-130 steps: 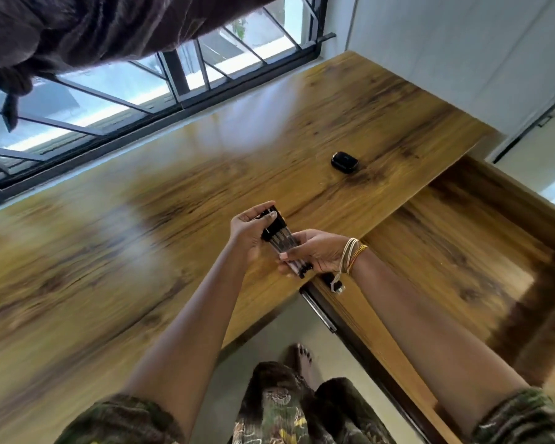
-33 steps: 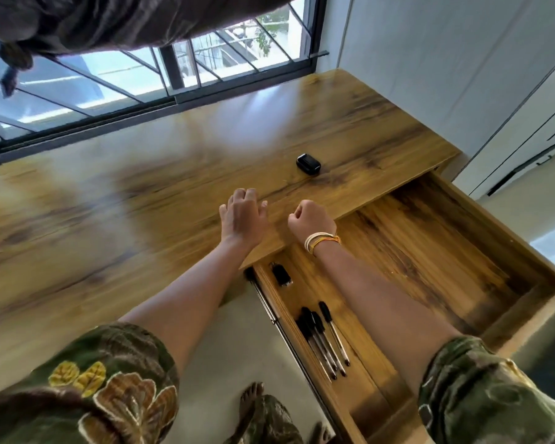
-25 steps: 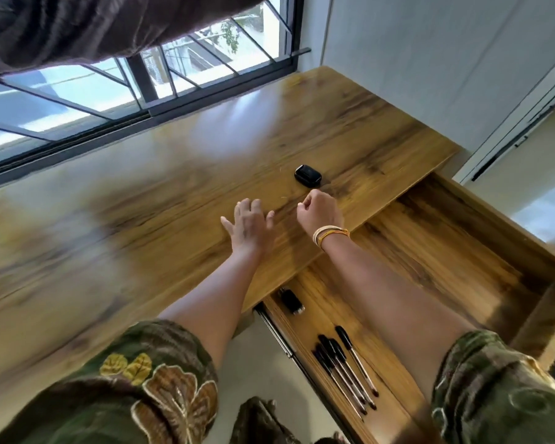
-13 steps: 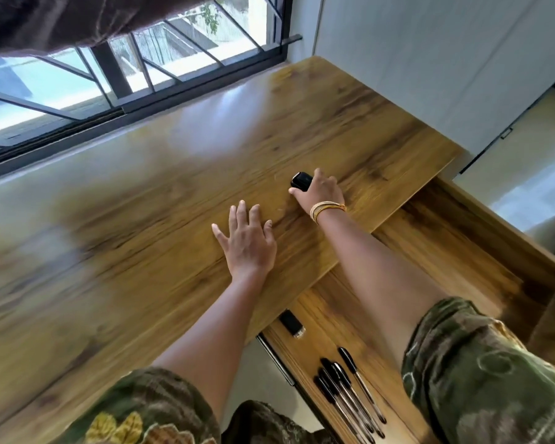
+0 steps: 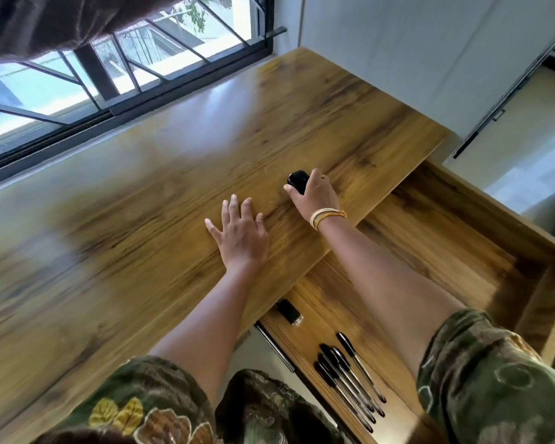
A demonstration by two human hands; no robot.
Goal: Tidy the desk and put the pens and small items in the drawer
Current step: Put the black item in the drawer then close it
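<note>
**A:** What is in front of you, from the biggest thing down?

**B:** The biggest is your wooden desk [image 5: 141,219]. I will use it as the landmark. Along its far edge there is a window [image 5: 116,75] with dark bars, and a dark curtain [image 5: 45,24] hangs above that edge. At the right end of the desk a white wall [image 5: 414,59] stands.

**A:** And the drawer?

**B:** Your drawer [image 5: 446,238] is pulled out from under the near right edge of the desk, and its wooden floor shows. Inside it, close to you, a group of black pens [image 5: 350,379] lies side by side, all pointing the same way. A small black item [image 5: 289,312] lies also in the drawer, just beside the desk edge, half under it. What it is I cannot tell.

**A:** Where are your hands?

**B:** Your left hand [image 5: 241,235] lies flat on the desk top, near the near edge, with fingers straight and a little spread. It holds nothing. Your right hand [image 5: 318,195] is on the desk top a little farther in, and it wears thin bangles [image 5: 326,216] at the wrist. Its fingers and thumb are curled around a small black case [image 5: 297,180].

**A:** Is the case lifted?

**B:** I cannot tell. It is at the desk surface, well apart from the drawer, and only its far part shows past your fingers.
</note>
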